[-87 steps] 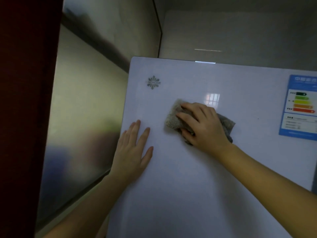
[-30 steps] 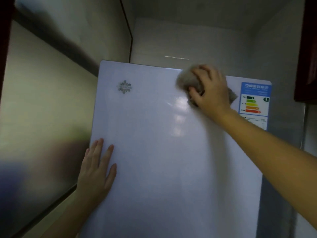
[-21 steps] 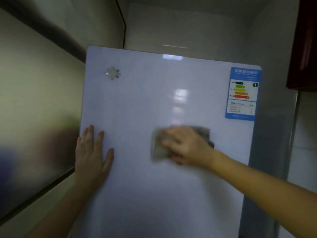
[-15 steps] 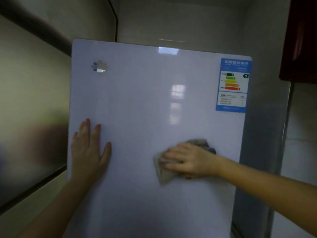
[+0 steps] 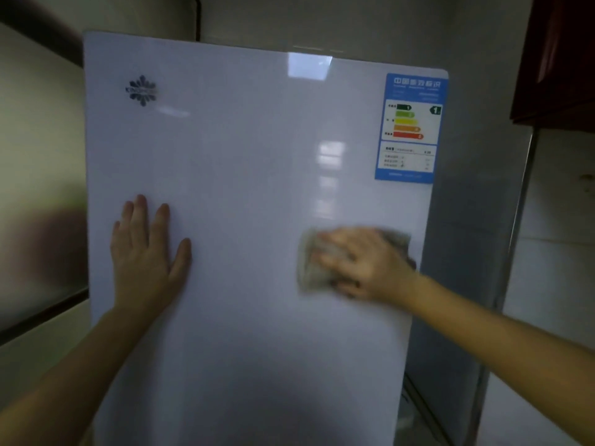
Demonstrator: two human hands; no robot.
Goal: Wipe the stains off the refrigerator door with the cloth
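One cloth (image 5: 308, 272) under right grip (image 5: 367, 263)

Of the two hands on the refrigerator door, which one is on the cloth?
The right hand: it presses the grey cloth to the door near its right edge. The left hand lies flat on bare door.

The glossy white refrigerator door (image 5: 244, 188) shone faintly lilac; the mottled grey-beige cloth (image 5: 309, 268) looked speckled. The blue rectangular energy label (image 5: 407, 162) flashed green, yellow, orange and red bars.
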